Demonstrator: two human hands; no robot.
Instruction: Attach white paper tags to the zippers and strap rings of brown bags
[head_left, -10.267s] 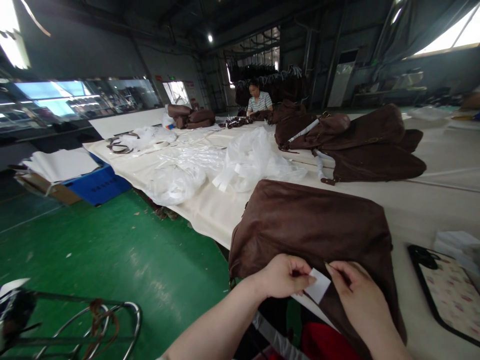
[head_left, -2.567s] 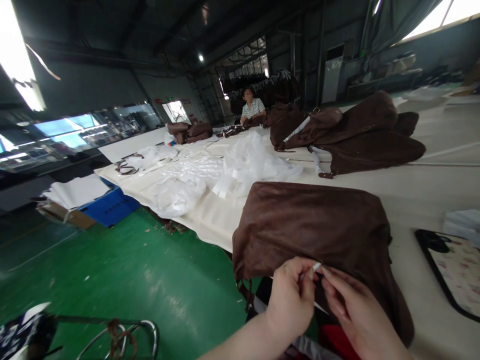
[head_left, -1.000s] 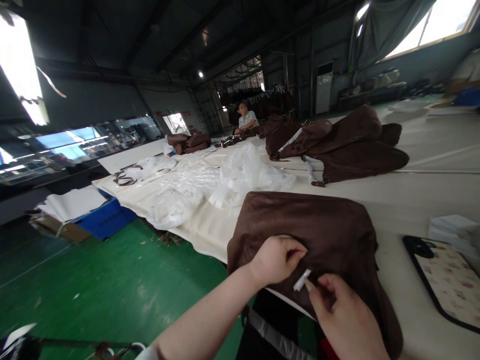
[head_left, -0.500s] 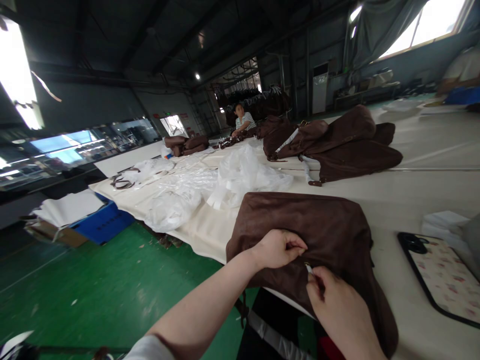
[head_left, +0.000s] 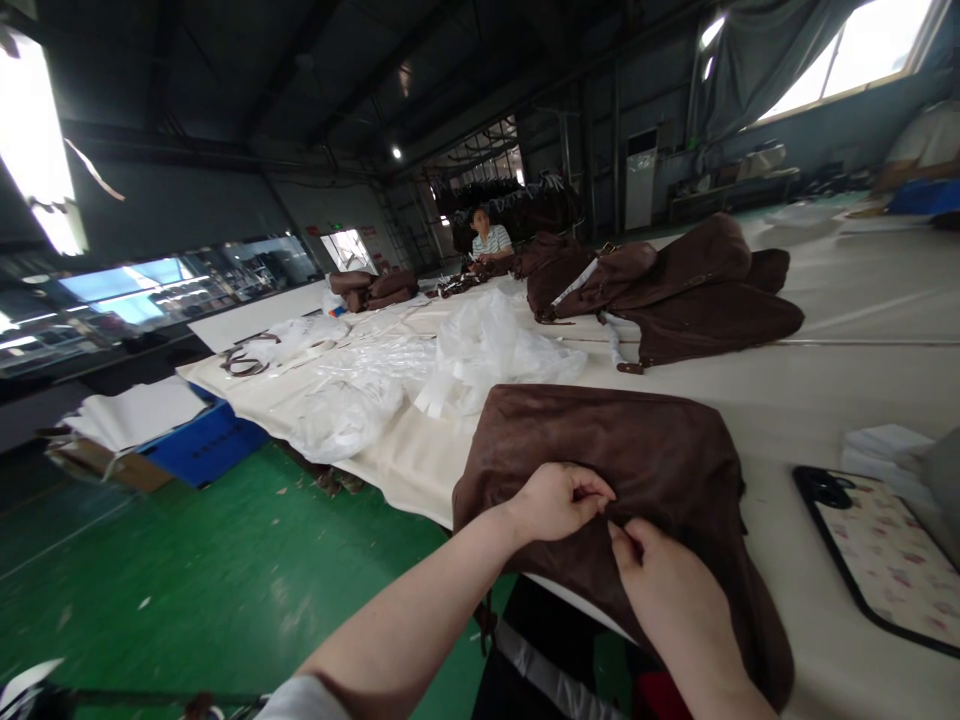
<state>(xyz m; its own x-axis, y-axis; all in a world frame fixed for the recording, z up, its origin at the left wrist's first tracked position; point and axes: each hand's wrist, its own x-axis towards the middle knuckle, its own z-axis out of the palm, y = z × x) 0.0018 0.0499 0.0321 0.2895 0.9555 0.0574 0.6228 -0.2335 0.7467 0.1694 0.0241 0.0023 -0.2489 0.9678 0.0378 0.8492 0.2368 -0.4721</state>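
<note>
A dark brown bag point(head_left: 600, 430) lies flat across the table edge in front of me, its lower part hanging over. My left hand point(head_left: 566, 498) rests on it, thumb and forefinger pinched together at the bag's surface. Close beside those fingertips, my right hand point(head_left: 660, 570) is closed in a pinch too, low over the bag. The small metal zipper pull with a white wrapping, seen in its fingers before, is now hidden behind them.
On the right lies a phone in a patterned case point(head_left: 892, 560), near white folded pieces point(head_left: 889, 445). Clear plastic bags point(head_left: 480, 350) are heaped at the left, more brown bags point(head_left: 697, 300) behind. A person point(head_left: 491, 240) sits at the far end; a blue box point(head_left: 210, 445) stands below left.
My right hand has moved up and slightly left, bringing its fingertips almost against the left ones and covering the zipper pull. The left hand has hardly moved. The distant person's arm has drawn in.
</note>
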